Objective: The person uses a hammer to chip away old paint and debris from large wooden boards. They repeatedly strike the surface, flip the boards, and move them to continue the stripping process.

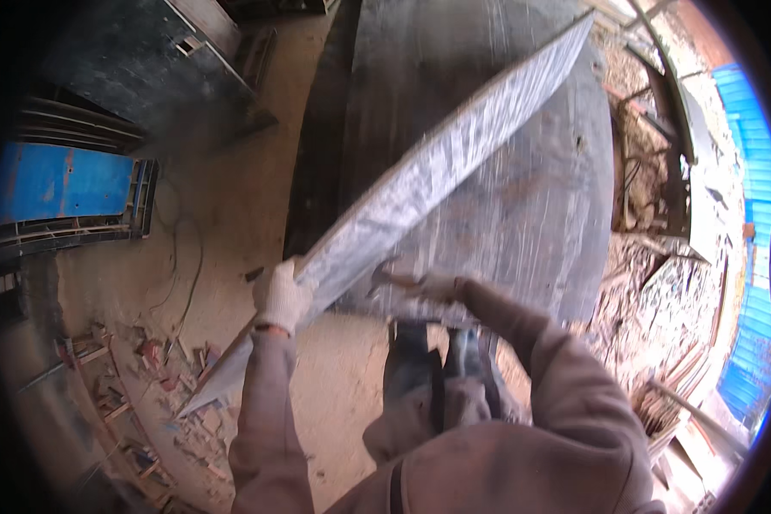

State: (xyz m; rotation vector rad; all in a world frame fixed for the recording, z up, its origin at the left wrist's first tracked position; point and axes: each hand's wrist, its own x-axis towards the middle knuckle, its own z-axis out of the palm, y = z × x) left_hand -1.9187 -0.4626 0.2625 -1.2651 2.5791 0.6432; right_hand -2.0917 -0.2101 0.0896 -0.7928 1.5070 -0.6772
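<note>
A long board [437, 171] with a grey, white-streaked face runs diagonally from the lower left to the far right, tilted up on its edge. My left hand [283, 298], in a white knit glove, is closed around the board's upper edge near its close end. To the right, my gloved right hand [437, 286] grips what looks like a hammer [401, 278], its dark curved head pointing left toward the board. Beneath lies a wide dark sheet [522, 231] with pale scratches, its near edge just in front of my legs.
Blue metal panel [68, 182] and dark sheets [146, 77] stand at the left. Wood scraps [150, 360] litter the lower-left floor near a hose [193, 274]. Debris [651, 300] and a blue corrugated wall [750, 154] are on the right.
</note>
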